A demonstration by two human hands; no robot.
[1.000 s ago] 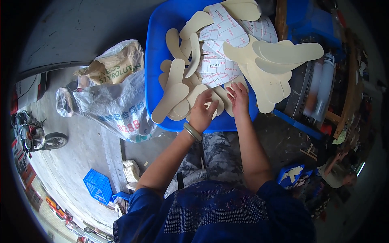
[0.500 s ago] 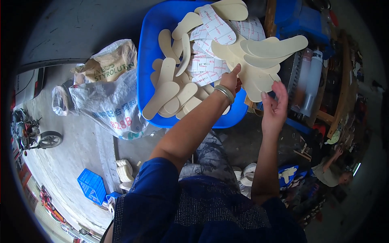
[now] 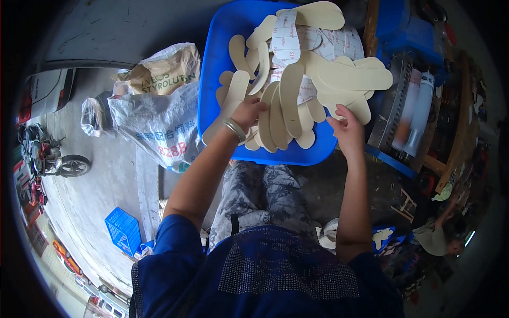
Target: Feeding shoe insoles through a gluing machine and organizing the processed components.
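Blue tub (image 3: 212, 79): insoles (image 3: 286, 100) under left hand (image 3: 248, 112) fingers.

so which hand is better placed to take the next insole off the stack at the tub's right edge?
Probably right. The right hand is open and already touching the cream insole stack at the right edge of the blue tub. The left hand is closed on insoles in the middle pile.

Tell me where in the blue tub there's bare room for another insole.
Bare blue shows along the blue tub left wall, beside the cream insoles, and in its far-left corner. The middle and right are piled; left hand and right hand crowd the near rim.
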